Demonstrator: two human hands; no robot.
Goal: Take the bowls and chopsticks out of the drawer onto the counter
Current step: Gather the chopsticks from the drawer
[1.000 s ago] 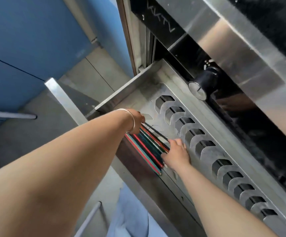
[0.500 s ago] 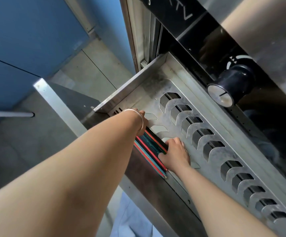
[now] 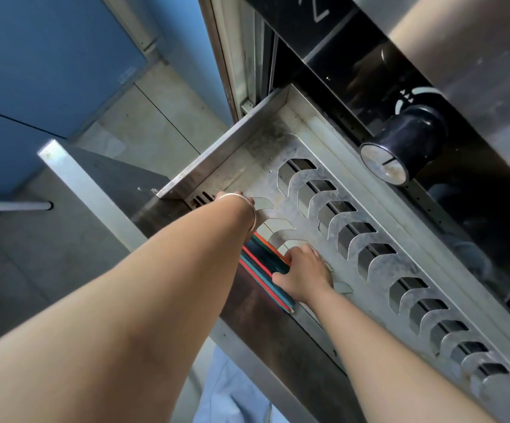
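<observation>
Your right hand [image 3: 304,274] grips the red and teal chopsticks [image 3: 264,267] in the steel drawer [image 3: 217,163]; left hand unclear. Gather all, lift level.

One view only, worn on the head, looking forward and steeply down along both bare forearms. It sits close: the arms fill the lower half of the frame, running up toward the open metal drawer [image 3: 247,141] near the middle. The frame is tilted, so the drawer runs diagonally from upper left to lower right. The appliance front with its black knob [image 3: 406,145] crowds the upper right; blue wall and grey floor fall away at left.
</observation>
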